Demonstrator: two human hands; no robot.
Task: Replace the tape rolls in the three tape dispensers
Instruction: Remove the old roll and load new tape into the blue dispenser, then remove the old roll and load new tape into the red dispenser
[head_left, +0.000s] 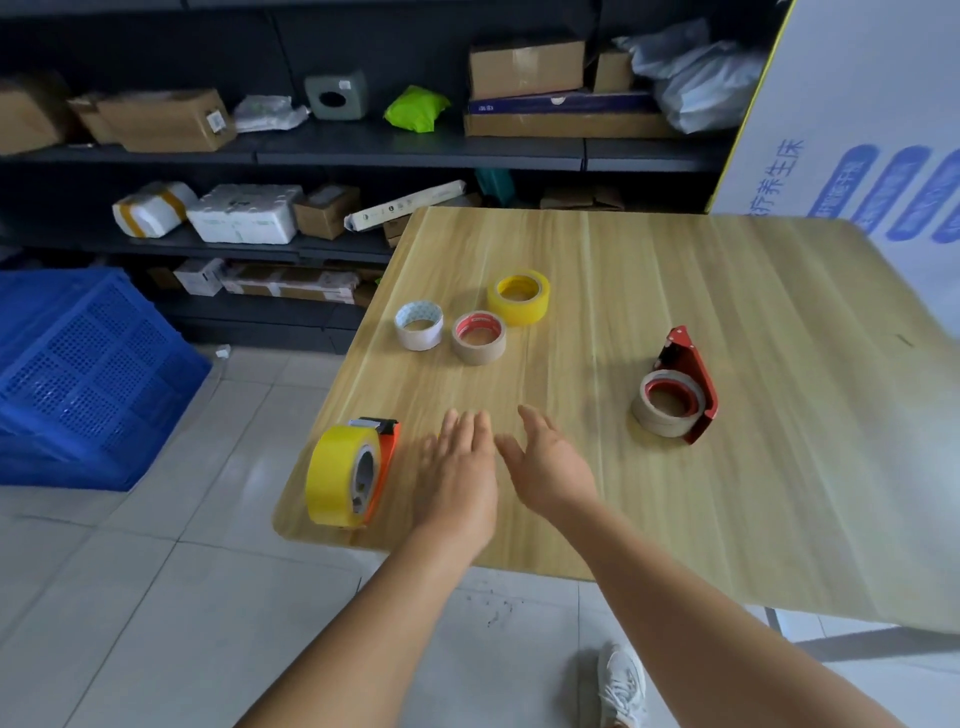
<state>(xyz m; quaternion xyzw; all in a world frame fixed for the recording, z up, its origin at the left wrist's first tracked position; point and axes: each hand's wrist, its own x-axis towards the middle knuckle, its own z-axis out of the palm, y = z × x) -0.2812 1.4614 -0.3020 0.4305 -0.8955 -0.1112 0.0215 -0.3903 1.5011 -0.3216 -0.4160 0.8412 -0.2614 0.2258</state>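
Both my hands hover over the wooden counter (675, 291) at lower centre of the frame, side by side and empty. My left hand (460, 470) is palm down with straight fingers, its grip released; my right hand (553, 467) is turned more on edge, fingers relaxed and spread, its grip released too. Neither touches any tape. Just left of my left hand, near the counter's lower left corner, an orange dispenser (382, 467) stands on edge with a large yellow roll (335, 473) mounted on it. At centre right of the frame a red dispenser (696, 384) stands upright with a brown roll (667, 405) with a red core seated in it, well apart from my right hand. Higher up, around the middle of the frame, three loose rolls lie flat close together: a white roll (420, 326) on the left, a tan roll (479, 338) with a red inner ring just beside it, and a yellow loose roll (518, 296) above and to the right. I see only two dispensers. Dark shelves (363, 150) with boxes fill the upper frame, and a blue crate (88, 374) sits at left.
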